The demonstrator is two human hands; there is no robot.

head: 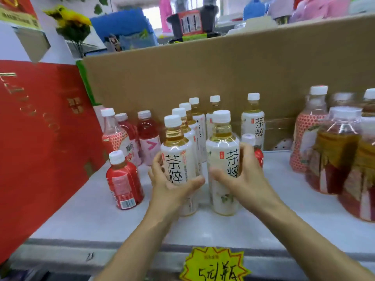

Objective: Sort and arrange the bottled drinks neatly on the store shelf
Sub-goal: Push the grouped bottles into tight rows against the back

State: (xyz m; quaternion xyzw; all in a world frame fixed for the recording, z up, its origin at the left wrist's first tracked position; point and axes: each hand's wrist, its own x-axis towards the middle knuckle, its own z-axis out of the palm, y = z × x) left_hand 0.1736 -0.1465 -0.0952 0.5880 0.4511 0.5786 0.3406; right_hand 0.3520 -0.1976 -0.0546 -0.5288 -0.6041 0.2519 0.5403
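The coming move turns on one relation: each hand has its own bottle, and both bottles stand upright on the shelf (81, 216), long axis vertical, rising toward 12 o'clock out of the grip. The left hand (172, 187) wraps the left tea bottle (176, 157) at mid-label, thumb across the front and fingers round the 9 o'clock side. The right hand (246, 177) holds the right tea bottle (222, 151) likewise, thumb at 9 o'clock, fingers curled round at 3 o'clock. Both grips are closed on their bottles. The two stand just beside each other; I cannot tell whether they touch.

Behind the left one a file of tea bottles (189, 116) runs back toward 12 o'clock; a lone tea bottle (253, 120) stands apart at 1 o'clock.

Each held bottle is clear plastic with a white cap, pale amber tea in the shoulder and a white sleeve bearing large black characters. The sleeves look smooth, so a firm hold seems wise.

A red bottle (259, 154) sits just past the right fingers at 3 o'clock and could be knocked; another small red bottle (123, 179) stands at 9 o'clock, near the left hand.
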